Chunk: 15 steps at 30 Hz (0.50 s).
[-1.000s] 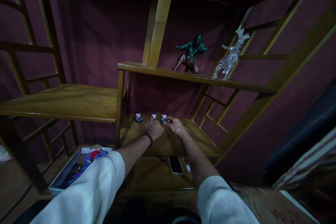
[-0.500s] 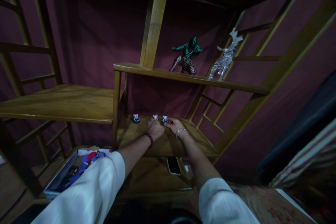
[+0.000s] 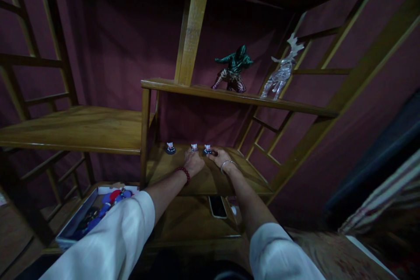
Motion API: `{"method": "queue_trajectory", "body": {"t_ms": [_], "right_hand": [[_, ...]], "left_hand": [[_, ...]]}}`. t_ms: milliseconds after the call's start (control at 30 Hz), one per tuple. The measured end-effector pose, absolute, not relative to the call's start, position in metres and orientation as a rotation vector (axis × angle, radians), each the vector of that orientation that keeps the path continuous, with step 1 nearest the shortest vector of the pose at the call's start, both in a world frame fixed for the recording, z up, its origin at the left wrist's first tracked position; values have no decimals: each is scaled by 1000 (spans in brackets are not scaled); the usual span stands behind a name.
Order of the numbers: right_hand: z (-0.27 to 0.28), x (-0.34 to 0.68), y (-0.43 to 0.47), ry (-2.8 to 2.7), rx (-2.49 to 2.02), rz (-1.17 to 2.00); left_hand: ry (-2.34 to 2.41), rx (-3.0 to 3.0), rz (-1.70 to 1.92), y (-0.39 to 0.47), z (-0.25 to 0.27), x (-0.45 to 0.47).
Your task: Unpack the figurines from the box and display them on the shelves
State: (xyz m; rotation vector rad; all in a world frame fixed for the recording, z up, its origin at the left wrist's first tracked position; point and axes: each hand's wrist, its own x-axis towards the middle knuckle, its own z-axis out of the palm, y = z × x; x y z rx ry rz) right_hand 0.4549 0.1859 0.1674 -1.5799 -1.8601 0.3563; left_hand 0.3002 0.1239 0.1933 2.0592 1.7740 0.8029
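Three small white-headed figurines with dark bases stand in a row on the lower wooden shelf (image 3: pixel 213 181). My left hand (image 3: pixel 194 162), with a red bead bracelet at the wrist, is closed at the middle figurine (image 3: pixel 194 147) and covers its base. The fingers of my right hand (image 3: pixel 221 158), which wears a silver bangle, pinch the right figurine (image 3: pixel 207 149) at its right side. Apart from both hands, the left figurine (image 3: pixel 170 148) stands near the shelf's left post.
On the shelf above are a green hooded figure (image 3: pixel 234 70) and a clear deer figurine (image 3: pixel 280 72). A phone (image 3: pixel 217 207) lies on the level below. An open box (image 3: pixel 62 237) of blue and red items sits at lower left. A wooden post (image 3: pixel 146 135) divides the shelves.
My right hand has shifted slightly to the right with the right figurine, widening its gap from the middle one. My left hand has hardly moved.
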Motion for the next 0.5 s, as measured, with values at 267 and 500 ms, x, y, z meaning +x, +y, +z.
{"method": "queue_trajectory", "body": {"t_ms": [267, 500], "right_hand": [[162, 456, 187, -1823, -1579, 369], [161, 455, 183, -1706, -1512, 228]], "left_hand": [[1776, 2034, 859, 117, 189, 290], [1862, 2031, 859, 107, 186, 278]]}}
